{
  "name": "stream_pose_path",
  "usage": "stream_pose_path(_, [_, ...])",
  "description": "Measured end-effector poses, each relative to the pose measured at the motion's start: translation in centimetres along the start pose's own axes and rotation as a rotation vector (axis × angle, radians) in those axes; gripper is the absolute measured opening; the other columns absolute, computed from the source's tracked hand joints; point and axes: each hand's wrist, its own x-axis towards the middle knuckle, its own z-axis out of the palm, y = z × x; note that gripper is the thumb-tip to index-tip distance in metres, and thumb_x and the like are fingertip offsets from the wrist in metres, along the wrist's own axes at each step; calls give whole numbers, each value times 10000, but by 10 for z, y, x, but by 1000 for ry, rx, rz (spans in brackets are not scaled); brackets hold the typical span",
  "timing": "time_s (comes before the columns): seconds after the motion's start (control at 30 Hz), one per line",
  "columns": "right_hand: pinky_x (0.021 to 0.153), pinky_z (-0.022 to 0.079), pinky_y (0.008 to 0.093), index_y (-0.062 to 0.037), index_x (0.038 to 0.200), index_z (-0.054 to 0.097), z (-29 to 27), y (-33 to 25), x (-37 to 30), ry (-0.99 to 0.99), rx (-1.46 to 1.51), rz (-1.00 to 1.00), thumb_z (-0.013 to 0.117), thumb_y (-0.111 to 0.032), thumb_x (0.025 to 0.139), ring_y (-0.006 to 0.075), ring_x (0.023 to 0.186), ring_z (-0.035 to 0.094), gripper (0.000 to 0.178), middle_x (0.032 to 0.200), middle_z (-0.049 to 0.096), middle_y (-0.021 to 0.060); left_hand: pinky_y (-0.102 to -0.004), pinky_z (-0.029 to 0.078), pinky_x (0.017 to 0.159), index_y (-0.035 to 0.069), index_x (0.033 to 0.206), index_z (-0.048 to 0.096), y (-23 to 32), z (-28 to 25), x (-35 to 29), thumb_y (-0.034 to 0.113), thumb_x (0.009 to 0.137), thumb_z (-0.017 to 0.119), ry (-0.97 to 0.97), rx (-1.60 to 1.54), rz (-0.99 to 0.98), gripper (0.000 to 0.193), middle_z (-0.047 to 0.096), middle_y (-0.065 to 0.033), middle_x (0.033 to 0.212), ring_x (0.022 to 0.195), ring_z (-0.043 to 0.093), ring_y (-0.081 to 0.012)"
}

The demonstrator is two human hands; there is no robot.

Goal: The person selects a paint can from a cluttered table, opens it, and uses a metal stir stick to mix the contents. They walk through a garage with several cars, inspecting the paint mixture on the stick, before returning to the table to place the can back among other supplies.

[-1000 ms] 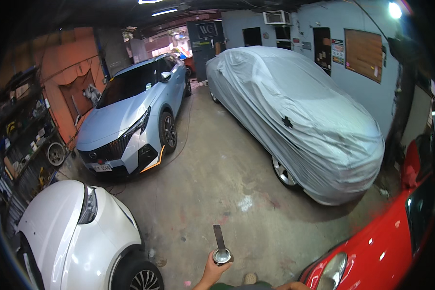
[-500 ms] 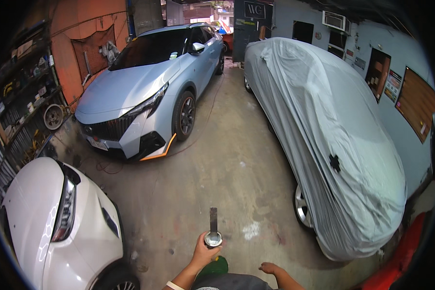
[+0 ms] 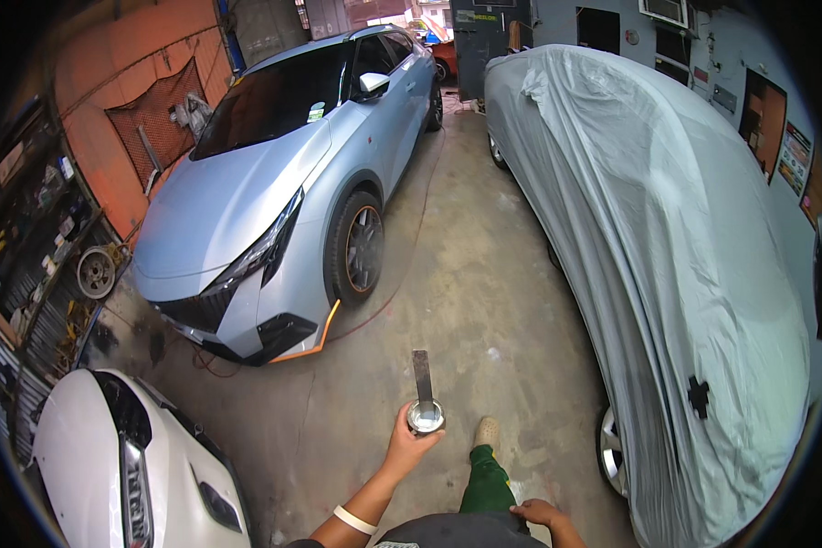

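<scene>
A small round can is held by the left hand, with the fingers curled around its side. The can is held up in front of the body, over the floor, with its open top turned up. Something pale can be seen inside it, but what it is cannot be told. A flat, dark strip is stood in the can, with its long end poked out past the far rim. A white band is worn on the left wrist. The right hand is held low, beside the green pants leg; whether it is open or closed, and whether the leg is touched, cannot be told. A tan shoe is seen on the floor, just past the can on its right side. Three cars are seen around the person. A shiny light blue car is parked ahead on the left, with an orange edge on its front corner. Part of a white car is seen at the near left. On the right, a car is covered by a big, wrinkly grey sheet, which is marked by a black cross-shaped patch.
</scene>
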Motion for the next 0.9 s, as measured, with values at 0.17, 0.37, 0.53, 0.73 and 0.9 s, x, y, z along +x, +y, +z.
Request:
stream_pose_path(0.17, [950, 518, 406, 11, 1219, 686, -188, -75, 78, 351, 181, -120, 666, -438, 926, 372, 1069, 686, 536, 1124, 715, 240, -321, 473, 1014, 10, 1395, 411, 8, 51, 152, 26, 791, 820, -9, 23, -50, 729, 600, -69, 1223, 1150, 595, -155])
stream_pose_path(0.37, [914, 507, 364, -10, 1263, 663, -448, -309, 108, 440, 376, -639, 652, -371, 985, 266, 1087, 647, 456, 1210, 664, 180, -324, 475, 1021, 13, 1416, 404, 30, 89, 303, 17, 778, 828, -1, 21, -68, 765, 598, -77, 1237, 1165, 594, -158])
stream_pose_path(0.53, [823, 494, 287, -29, 1299, 643, -586, -470, 136, 294, 383, -870, 719, -311, 946, 158, 992, 591, 458, 1136, 582, 83, -330, 471, 1030, 11, 1443, 388, -3, 99, 427, 4, 764, 835, -31, -52, -84, 813, 590, -94, 1264, 1190, 589, -182])
stream_pose_path(0.73, [736, 459, 280, -20, 1179, 668, -670, -579, 241, 294, 287, -982, 730, -277, 931, 137, 861, 541, 362, 1005, 553, 45, -348, 455, 1051, 22, 1422, 442, 8, 82, 587, 50, 724, 864, -37, 284, 48, 816, 579, -109, 1287, 1233, 573, -213])
stream_pose_path(0.9, [689, 429, 303, 8, 996, 643, -749, -672, 309, 299, 231, -978, 677, -190, 960, 157, 785, 508, 204, 907, 528, 59, -349, 466, 1044, 38, 1411, 461, 9, 51, 738, 65, 725, 854, -24, 178, -10, 791, 563, -106, 1293, 1184, 588, -206])
